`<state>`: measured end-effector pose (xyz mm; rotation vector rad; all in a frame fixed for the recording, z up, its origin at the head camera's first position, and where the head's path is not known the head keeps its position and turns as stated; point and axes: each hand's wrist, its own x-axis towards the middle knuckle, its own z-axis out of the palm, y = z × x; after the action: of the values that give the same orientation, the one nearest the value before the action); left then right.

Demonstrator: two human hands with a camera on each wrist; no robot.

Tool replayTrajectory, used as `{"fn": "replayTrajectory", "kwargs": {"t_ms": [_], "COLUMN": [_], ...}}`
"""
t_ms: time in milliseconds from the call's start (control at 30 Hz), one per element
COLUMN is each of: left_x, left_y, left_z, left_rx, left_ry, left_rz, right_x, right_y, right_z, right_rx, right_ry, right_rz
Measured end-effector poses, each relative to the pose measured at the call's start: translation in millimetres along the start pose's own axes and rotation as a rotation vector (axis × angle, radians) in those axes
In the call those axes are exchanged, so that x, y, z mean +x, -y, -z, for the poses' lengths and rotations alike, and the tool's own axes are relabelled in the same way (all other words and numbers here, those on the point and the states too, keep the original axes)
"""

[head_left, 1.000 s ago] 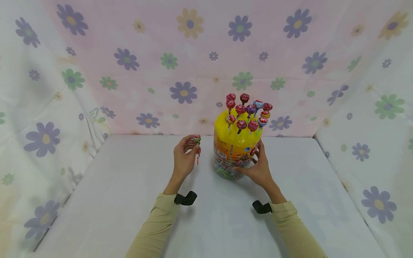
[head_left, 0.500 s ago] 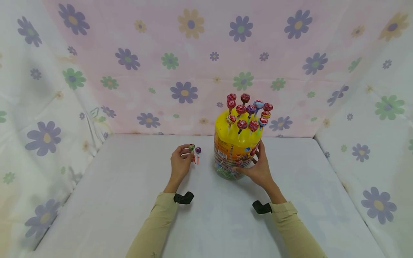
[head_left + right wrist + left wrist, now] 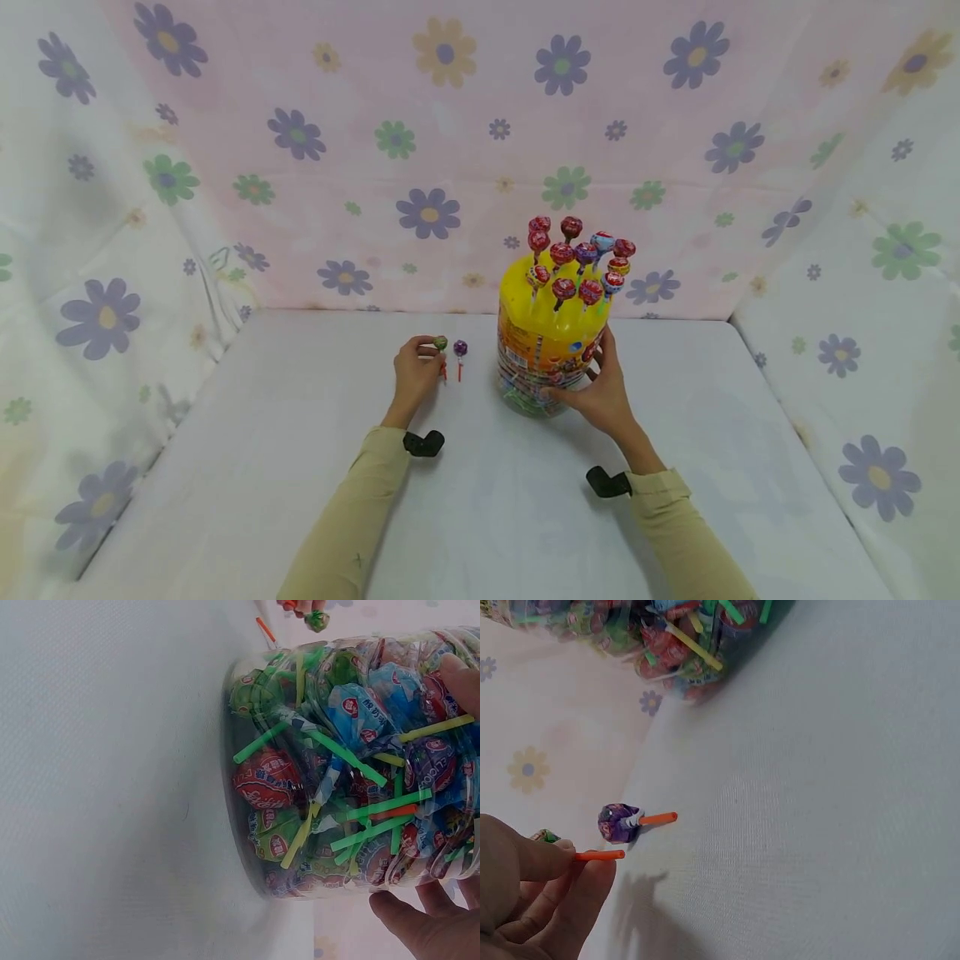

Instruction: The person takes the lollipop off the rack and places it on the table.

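Left wrist: left hand [image 3: 544,904] pinches orange-stick lollipop [image 3: 600,855], top mostly hidden; head view: right hand [image 3: 603,400] grips jar [image 3: 521,354], fingers partly hidden.

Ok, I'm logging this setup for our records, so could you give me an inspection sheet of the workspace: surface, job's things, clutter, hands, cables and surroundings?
Surface: flat white tabletop, woven-looking.
Job's things: clear round plastic jar with a yellow plastic top, wrapped lollipops inside; more wrapped round lollipops stand in the top. A purple-wrapped lollipop with an orange stick lies left of the jar.
Clutter: nothing seen.
Hands: left hand pinches a green-wrapped lollipop by its orange stick; right hand grips the jar's side.
Cables: nothing seen.
Surroundings: pink and white flower-printed backdrop.
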<state>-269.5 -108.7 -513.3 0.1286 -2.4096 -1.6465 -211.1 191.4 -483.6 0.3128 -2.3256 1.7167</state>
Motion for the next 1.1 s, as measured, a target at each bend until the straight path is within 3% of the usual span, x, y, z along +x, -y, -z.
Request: {"fn": "replayTrajectory", "kwargs": {"t_ms": [267,767,867,1100], "left_x": [3.6,3.0,4.5,7.3], "left_y": [2.1,13.9,13.3,12.3], "left_z": [-7.7,-15.0,-14.0,-11.1], "left_rx": [0.052,0.077,0.084,0.085], "left_ry": [0.000,-0.037,-0.031,0.001], "left_rz": [-0.001,-0.094,-0.089,-0.085], "right_x": [-1.9,-1.3,-0.3,-5.0], "right_y": [0.1,-2.6,1.7,34.0], "right_z": [0.7,0.7,0.8,2.9], "right_rx": [-0.006,-0.019,-0.011,-0.018], "right_ry": [0.001,0.011,0.017,0.031], "right_rz": [-0.011,-0.032,-0.045,-0.057]}}
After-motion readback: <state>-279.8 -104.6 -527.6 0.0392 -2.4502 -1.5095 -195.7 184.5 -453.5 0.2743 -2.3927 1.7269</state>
